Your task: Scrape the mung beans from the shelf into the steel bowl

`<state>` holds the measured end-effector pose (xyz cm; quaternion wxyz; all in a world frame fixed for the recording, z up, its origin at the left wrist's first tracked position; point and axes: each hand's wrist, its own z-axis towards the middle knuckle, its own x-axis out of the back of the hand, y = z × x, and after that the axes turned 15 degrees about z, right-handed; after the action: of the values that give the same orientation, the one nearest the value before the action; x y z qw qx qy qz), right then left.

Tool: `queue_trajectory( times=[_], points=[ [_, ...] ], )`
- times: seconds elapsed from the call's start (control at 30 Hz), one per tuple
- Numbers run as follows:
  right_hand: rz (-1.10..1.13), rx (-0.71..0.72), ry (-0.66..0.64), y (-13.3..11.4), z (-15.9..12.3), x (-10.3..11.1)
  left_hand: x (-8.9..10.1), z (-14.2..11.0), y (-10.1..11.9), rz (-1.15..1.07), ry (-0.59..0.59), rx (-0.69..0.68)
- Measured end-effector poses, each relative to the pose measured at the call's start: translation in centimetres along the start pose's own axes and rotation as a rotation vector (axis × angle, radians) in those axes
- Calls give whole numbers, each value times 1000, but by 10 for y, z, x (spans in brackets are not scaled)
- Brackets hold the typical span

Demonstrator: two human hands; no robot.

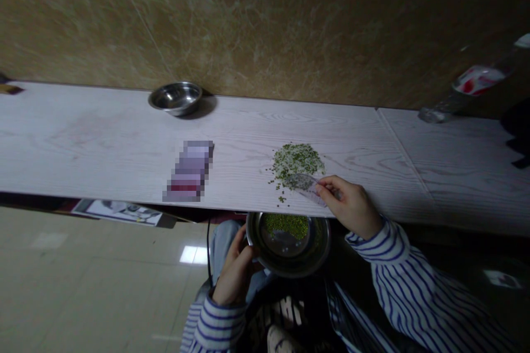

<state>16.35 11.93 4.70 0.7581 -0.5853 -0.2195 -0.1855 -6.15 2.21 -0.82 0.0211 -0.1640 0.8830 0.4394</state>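
Pinching a thin, clear plastic piece by its right end, the right hand has its grip drawn in close, thumb against fingers, just above the front edge of the pale wood-grained tabletop. The plastic's far end meets the near side of a loose heap of mixed green and whitish grains, with a few green ones strayed to its left and front. Below that edge, the left hand holds a wide metal bowl by its left side, its grip curled around the rim with the thumb on top; green grains lie inside, toward the far side. To the left of the heap rests a pixelated purplish oblong, and behind it, near the marbled wall, a smaller metal bowl. A clear bottle with a red-and-white label stands at the far right. Striped sleeves cover both forearms.
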Motion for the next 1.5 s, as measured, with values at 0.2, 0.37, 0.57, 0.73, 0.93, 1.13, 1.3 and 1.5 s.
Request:
queue_trajectory(
  times=[0.2, 0.37, 0.57, 0.73, 0.93, 1.13, 1.3, 1.5],
  points=[
    [24, 11, -33, -1, -3, 3, 3, 3, -5, 2, 2, -15],
    [32, -17, -30, 2, -5, 6, 1, 2, -4, -31, -12, -23],
    [42, -27, -48, 2, -7, 4, 3, 3, -5, -20, -22, -8],
    [51, -16, -58, 3, -10, 6, 4, 4, -6, -18, -39, -11],
    [55, -43, -40, 3, -6, 4, 2, 3, -6, -35, -11, -17],
    [65, -47, -50, 1, -5, 2, 2, 2, -5, -43, -12, -25],
    [78, -43, -71, -1, -6, 2, 1, 2, -5, -64, -6, -15],
    [78, -56, -70, 2, -7, 4, 0, 0, -2, -52, -13, -38]
  ],
)
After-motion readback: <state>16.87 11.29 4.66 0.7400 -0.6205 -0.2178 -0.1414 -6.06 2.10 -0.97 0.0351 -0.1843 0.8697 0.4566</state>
